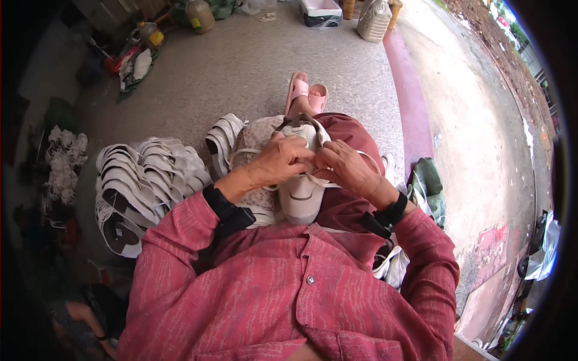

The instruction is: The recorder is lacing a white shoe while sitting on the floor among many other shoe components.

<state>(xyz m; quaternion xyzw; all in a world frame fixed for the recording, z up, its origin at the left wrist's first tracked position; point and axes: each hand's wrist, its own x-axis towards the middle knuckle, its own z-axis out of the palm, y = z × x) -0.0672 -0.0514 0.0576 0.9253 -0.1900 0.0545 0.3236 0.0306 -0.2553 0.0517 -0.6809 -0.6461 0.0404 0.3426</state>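
With both hands meeting at frame centre, we have the left hand (282, 160) and right hand (344, 166) clamped on a pale sandal (299, 195) lying on our lap. Sole faces up, toe end toward the lower centre, strapped end toward the top.

Left hand: fingers curled and pinched on the white strap (244, 151) where it meets the sandal's upper edge. Right hand: fingers bent inward, gripping the same spot from the other side, fingertips touching or nearly touching the left's. We cannot tell exactly which strand each finger holds; the knuckles hide it. A brown strap loop (303, 120) arches just above the hands.

Black wrist bands (224, 206) sit on both forearms, below red patterned sleeves (180, 228).

Surroundings:
- Pink slippers (306, 91) on our feet, upper centre, on the grey concrete floor (241, 66).
- Large stack of similar pale sandals (144, 177), left of centre, near our left elbow; a smaller bunch (223, 135) just beside the lap.
- More white pieces (394, 265) tucked by our right side, lower right of centre.
- Heap of white scraps (63, 162) at far left.
- Green bag (428, 183) right of centre, by the red kerb strip (409, 102).
- Yellowish jug (200, 15) and a clear one (374, 21) at the top edge, white box (320, 9) between them.
- Another person's arm (84, 319) in the lower left corner, dim.
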